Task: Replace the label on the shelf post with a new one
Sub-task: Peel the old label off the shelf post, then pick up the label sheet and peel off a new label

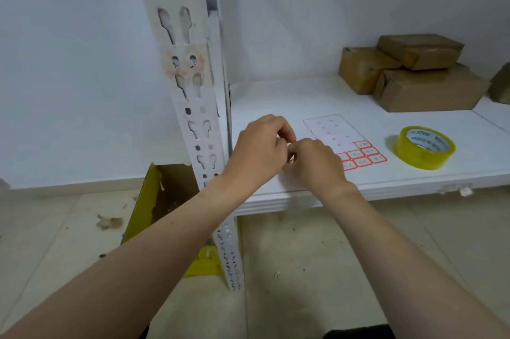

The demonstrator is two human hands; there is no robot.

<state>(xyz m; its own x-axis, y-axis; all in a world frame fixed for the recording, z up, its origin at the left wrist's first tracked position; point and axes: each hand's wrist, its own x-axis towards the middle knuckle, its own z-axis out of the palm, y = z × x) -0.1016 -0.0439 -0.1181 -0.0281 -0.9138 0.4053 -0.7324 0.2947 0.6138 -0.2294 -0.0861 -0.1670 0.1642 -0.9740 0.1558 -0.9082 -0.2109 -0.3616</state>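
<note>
Label (291,158) pinched between left hand (259,154), right hand (317,165), near shelf (400,189) edge

Matt white-painted metal shelf post (195,103) w/ patchy residue, glossy yellowish plastic tape roll (422,158), brown cardboard boxes (430,90)

The left hand (259,151) and right hand (314,165) meet fingertip to fingertip, their curled fingers hiding all but a sliver of a pale scrap (290,158); which hand holds it cannot be told. The right hand covers the label sheet (334,131) at its 7 o'clock corner, and the print on its red-edged labels is too small to read. The view's edge cuts a brown box (501,85) at 3 o'clock and the shelf post (193,118) at 12 o'clock.
</note>
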